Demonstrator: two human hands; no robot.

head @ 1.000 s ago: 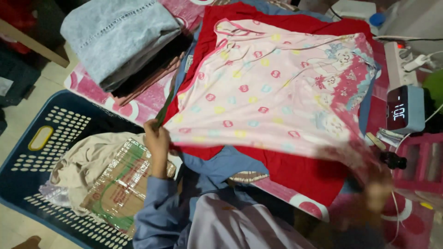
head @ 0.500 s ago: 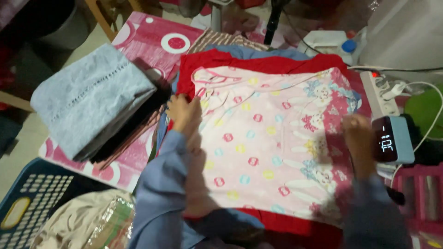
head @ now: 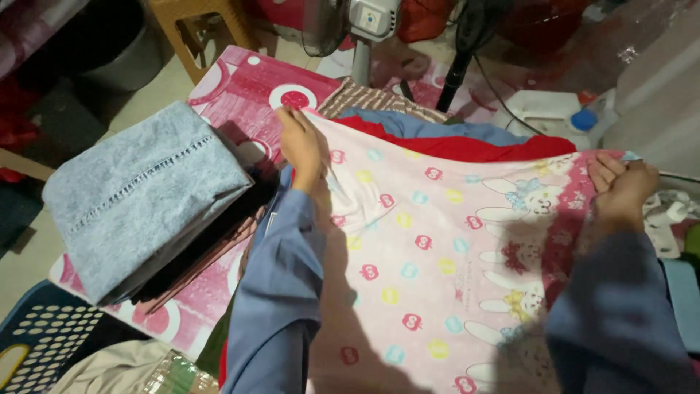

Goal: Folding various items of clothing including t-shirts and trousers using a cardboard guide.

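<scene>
Since the last frame I've slid both hands up to the far edge of the pink printed cloth (head: 423, 255). Left of it sits the folded grey stack (head: 142, 193); my left hand (head: 302, 146) and right hand (head: 620, 186) each clamp its top corners.

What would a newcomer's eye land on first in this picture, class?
The pink cloth with small apples and rabbits fills the middle, lying over a red garment. The left hand and right hand grip its far corners. At the left sits a folded pile topped by a grey denim piece.
</scene>
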